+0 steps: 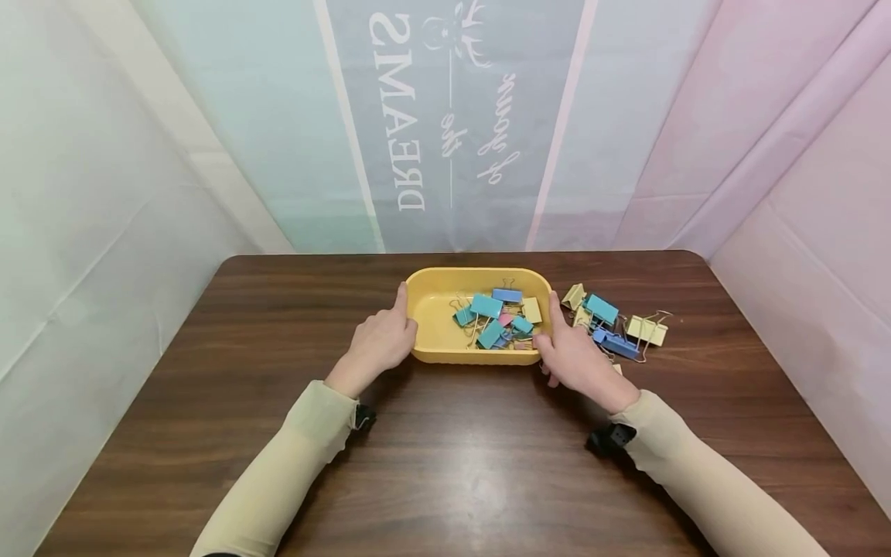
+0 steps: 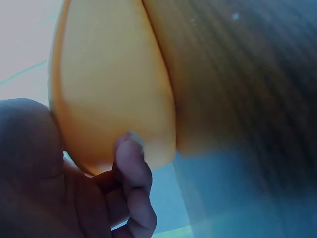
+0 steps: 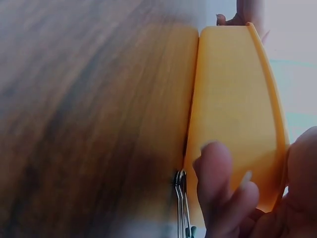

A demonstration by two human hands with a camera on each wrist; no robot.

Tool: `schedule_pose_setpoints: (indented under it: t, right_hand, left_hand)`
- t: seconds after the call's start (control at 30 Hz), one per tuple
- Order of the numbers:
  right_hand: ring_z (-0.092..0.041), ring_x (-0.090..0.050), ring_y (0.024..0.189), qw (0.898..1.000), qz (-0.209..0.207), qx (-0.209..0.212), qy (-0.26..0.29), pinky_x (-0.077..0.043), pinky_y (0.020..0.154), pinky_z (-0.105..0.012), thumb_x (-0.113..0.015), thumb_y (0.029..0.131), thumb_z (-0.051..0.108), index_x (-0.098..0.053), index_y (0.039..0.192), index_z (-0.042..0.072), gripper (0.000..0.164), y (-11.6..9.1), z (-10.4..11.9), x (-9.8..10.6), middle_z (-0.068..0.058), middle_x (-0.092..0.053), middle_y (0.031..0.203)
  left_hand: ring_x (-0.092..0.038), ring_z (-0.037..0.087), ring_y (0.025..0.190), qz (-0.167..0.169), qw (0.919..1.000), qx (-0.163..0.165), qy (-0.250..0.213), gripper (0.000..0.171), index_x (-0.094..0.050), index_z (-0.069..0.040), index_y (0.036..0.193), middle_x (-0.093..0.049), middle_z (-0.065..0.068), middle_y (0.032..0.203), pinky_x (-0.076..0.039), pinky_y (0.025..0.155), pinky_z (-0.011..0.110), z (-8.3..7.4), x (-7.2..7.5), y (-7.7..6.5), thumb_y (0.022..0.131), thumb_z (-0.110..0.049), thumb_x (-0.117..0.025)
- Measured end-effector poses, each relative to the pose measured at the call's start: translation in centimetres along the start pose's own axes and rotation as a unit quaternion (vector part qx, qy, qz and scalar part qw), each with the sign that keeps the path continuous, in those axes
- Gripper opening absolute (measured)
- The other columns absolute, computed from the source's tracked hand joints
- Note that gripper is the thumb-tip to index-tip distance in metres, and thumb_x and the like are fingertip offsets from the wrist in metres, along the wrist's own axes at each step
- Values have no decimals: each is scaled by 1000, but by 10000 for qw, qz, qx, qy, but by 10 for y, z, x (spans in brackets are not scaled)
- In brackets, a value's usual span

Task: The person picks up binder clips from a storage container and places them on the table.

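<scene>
A yellow plastic tray point(image 1: 473, 357) stands on the table with several binder clips inside, mostly toward its right half, among them a large teal binder clip point(image 1: 486, 305) and a blue binder clip point(image 1: 507, 295). My left hand point(image 1: 381, 336) grips the tray's left end, index finger stretched along the outside. At the opposite end, my right hand point(image 1: 574, 356) holds the rim, its thumb over the edge. Both wrist views show curled fingers point(image 2: 132, 161) against the tray's outer wall. Beneath the right hand, a clip's wire handle point(image 3: 182, 203) lies beside the tray.
To the right of the tray lies a loose pile of binder clips, including a teal one point(image 1: 602, 309), a blue one point(image 1: 616, 343) and a pale yellow one point(image 1: 646, 330). A printed cloth point(image 1: 459, 224) hangs behind the dark wooden table point(image 1: 278, 309).
</scene>
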State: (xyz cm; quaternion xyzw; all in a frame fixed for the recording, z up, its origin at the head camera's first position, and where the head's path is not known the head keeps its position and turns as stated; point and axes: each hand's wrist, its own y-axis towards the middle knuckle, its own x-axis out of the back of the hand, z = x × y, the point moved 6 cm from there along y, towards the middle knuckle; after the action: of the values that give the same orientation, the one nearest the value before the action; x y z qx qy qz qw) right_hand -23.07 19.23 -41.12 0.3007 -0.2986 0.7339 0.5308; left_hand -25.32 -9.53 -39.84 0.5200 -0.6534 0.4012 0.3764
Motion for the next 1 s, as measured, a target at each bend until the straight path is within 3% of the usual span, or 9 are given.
schedule_pose_setpoints:
  t: [0.27, 0.4, 0.5, 0.67, 0.9, 1.0]
  right_hand:
    - [-20, -60, 43, 10000, 46, -20, -47, -48, 45, -37, -38, 102, 25, 21, 155, 18, 79, -1, 0, 0, -4, -61, 59]
    - [-20, -60, 43, 9999, 45, -49, -82, -49, 45, -37, -38, 102, 26, 21, 155, 18, 80, 0, -1, -1, -4, -61, 60]
    - [-20, -60, 43, 9999, 35, -67, -109, -48, 46, -37, -38, 102, 26, 22, 154, 19, 80, 1, -2, 0, -5, -61, 59]
    - [-19, -60, 43, 9998, -29, -54, -174, -48, 45, -37, -38, 102, 27, 22, 154, 20, 80, 0, 0, 1, -4, -60, 59]
    - [-19, -59, 42, 9997, -56, -104, -216, -48, 44, -37, -38, 101, 26, 21, 155, 20, 80, -1, 0, 2, -4, -59, 59]
    - [-19, -59, 42, 9997, -55, -80, -238, -48, 44, -37, -39, 102, 26, 21, 155, 20, 80, -1, 0, 2, -3, -59, 58]
  left_hand:
    - [-52, 25, 55, -271, 9994, -145, 181, 61, -30, -11, 157, -57, 8, 70, -41, 51, 37, 2, 17, 1, 101, -31, -40]
    - [-53, 24, 56, -722, 9964, -295, 340, 47, -52, -13, 143, -60, 6, 73, -42, 50, 38, -2, 35, 5, 101, -31, -43]
    - [-51, 23, 53, -918, 9945, -401, 289, 40, -61, -16, 132, -60, 3, 72, -41, 48, 37, -8, 47, 9, 100, -32, -43]
    - [-50, 22, 55, -666, 9958, -619, 67, 40, -63, -19, 130, -59, 3, 71, -40, 51, 37, -24, 60, 22, 101, -34, -41]
    - [-61, 22, 90, -39, 9937, -1108, 179, 39, -64, -20, 129, -66, 2, 115, -48, 76, 43, -55, 60, 49, 103, -38, -41]
    - [-61, 22, 99, 121, 9915, -1286, 168, 40, -64, -19, 129, -65, 1, 122, -48, 83, 43, -66, 60, 59, 103, -38, -40]
